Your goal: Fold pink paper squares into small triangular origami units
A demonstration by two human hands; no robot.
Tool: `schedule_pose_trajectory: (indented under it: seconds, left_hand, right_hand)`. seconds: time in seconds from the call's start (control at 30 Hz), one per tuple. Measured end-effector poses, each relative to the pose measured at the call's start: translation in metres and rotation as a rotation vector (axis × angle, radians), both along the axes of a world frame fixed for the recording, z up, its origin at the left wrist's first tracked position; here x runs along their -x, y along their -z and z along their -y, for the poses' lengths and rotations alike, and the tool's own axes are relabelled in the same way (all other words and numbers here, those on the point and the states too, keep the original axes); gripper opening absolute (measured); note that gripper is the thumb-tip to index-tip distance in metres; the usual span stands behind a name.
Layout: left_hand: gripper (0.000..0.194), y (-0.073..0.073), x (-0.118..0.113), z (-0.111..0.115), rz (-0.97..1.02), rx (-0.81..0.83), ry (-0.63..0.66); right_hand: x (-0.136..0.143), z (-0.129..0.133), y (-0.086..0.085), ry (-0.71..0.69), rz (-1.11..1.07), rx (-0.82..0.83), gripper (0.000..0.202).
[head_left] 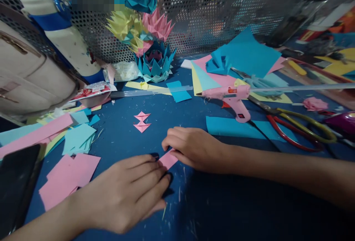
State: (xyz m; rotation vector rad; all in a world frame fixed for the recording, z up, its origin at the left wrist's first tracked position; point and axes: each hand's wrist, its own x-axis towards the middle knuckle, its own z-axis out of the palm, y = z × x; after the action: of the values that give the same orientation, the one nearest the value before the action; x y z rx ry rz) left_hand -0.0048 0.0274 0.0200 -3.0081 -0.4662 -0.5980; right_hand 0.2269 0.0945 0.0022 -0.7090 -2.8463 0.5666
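Pink paper strip (168, 160) lies on the blue tabletop (122, 122), between the hands, its visible long axis running diagonally from near left to far right (both ends are partly covered). The left hand (124, 191) is palm-down, fingers extended, fingertips on the near-left end. The right hand (195, 148) is curled, thumb at the far-right end; whether it pinches cannot be told. Beyond, the glue gun (235, 98) points left. Two folded pink pieces (142, 126) lie left of it.
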Motion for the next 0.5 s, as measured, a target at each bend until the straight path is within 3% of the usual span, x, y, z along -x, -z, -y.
schedule_pose_trajectory:
  seconds: [0.2,0.5]
  left_hand:
    - [0.022,0.008,-0.006,0.000,0.007,0.037,-0.062]
    - [0.032,0.011,-0.013,0.005,-0.072,0.044,-0.184]
  right_hand:
    - [-0.002,0.000,0.001,-0.018,-0.058,-0.009,0.006]
    - [-0.005,0.000,0.006,-0.048,-0.132,-0.083,0.007]
